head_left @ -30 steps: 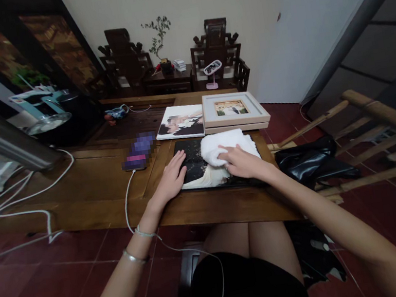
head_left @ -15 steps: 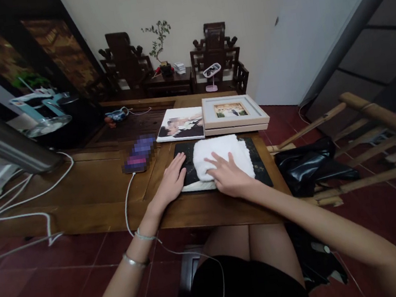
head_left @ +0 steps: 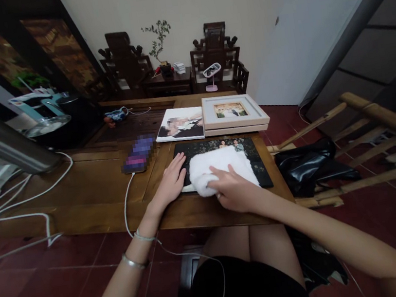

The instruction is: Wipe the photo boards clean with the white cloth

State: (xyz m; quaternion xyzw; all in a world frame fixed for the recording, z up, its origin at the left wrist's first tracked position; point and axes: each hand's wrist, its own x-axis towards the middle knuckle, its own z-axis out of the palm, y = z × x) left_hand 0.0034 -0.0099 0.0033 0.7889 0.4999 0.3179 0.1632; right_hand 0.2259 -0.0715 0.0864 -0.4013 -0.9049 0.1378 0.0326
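A dark photo panel [head_left: 262, 169] lies flat near the front edge of the wooden table, with small figures showing at its upper part. Spread over its middle is a white towel [head_left: 234, 157], which hides much of the picture. My right hand [head_left: 235, 191] holds the towel's near side, where the cloth bunches up under the fingers. On the panel's left edge my left hand [head_left: 171, 180] rests flat with its fingers stretched out, holding nothing.
Behind the panel lie a white photo print [head_left: 191, 126] and stacked pale frames [head_left: 262, 114]. A phone [head_left: 138, 156] on a white cable is to the left, near more cables and a dark metal column [head_left: 4, 134]. A bamboo chair [head_left: 377, 143] with a black bag [head_left: 307, 165] stands right.
My right hand has drawn the towel toward me, and its near side has bunched up. The panel's upper part with the figures now shows. My left hand stays put.
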